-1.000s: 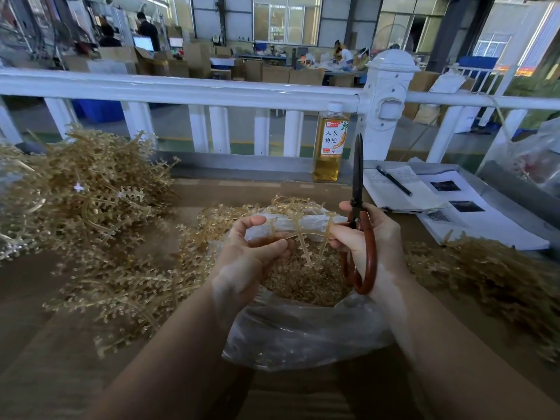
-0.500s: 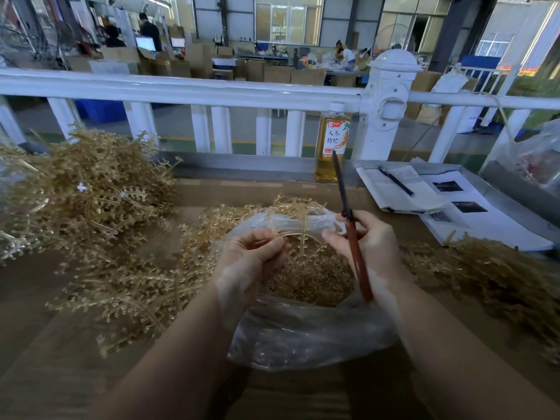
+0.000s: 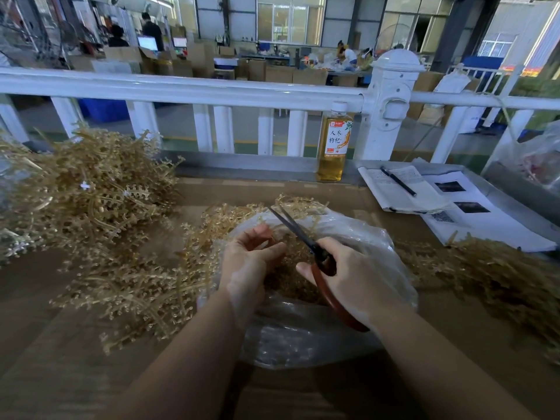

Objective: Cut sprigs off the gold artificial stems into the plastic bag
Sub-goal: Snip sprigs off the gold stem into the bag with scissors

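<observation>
Closest to me, at six o'clock, the plastic bag sits open on the brown table, and both my hands work over its mouth. My left hand is curled around a gold stem, pinching it just above the bag; I cannot make out how much of that stem is left, since my fingers hide most of it. My right hand is wrapped around the red handles of the scissors, whose dark blades are slightly parted and point toward eleven o'clock, tips reaching past my left fingers. The two hands are near each other but not touching.

Inside the bag, a deep bed of cut sprigs already covers the bottom, so I judge a fair share of the cutting is done.

Plenty remains, though. At nine o'clock a loose spread of uncut stems lies just beside the bag, and farther out at ten o'clock a tall heap of stems stands untouched. At three o'clock another gold pile rests on the table; I cannot tell whether those are trimmed leftovers or still waiting.

Farther off, at twelve o'clock, a bottle of amber drink stands against the white railing, with papers and a pen at one o'clock.
</observation>
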`<action>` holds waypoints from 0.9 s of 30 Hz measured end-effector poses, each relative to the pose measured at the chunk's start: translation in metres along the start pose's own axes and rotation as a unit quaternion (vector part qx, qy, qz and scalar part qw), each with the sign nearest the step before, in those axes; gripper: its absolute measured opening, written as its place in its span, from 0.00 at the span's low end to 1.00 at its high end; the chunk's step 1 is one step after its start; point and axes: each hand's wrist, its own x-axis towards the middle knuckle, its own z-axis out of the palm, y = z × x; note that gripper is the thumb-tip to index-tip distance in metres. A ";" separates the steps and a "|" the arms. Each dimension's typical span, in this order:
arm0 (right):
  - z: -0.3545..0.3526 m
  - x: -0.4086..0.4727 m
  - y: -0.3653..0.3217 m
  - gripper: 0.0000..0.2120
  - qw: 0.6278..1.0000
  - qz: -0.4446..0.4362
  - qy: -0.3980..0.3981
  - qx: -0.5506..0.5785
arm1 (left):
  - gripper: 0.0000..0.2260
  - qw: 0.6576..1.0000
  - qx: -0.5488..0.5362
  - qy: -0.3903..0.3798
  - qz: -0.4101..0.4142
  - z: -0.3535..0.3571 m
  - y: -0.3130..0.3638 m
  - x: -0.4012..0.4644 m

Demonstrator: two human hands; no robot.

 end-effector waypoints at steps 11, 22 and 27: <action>0.016 0.001 0.010 0.19 0.998 -0.018 -0.039 -0.036 | 0.17 0.998 -0.058 0.004 0.011 0.003 0.000 0.002; 0.017 0.004 0.012 0.19 0.997 -0.018 -0.049 -0.054 | 0.17 0.988 -0.149 0.022 -0.014 0.009 0.005 0.004; 0.018 0.005 0.012 0.21 0.997 -0.014 -0.052 -0.060 | 0.19 0.994 -0.106 0.020 0.003 0.010 0.000 0.004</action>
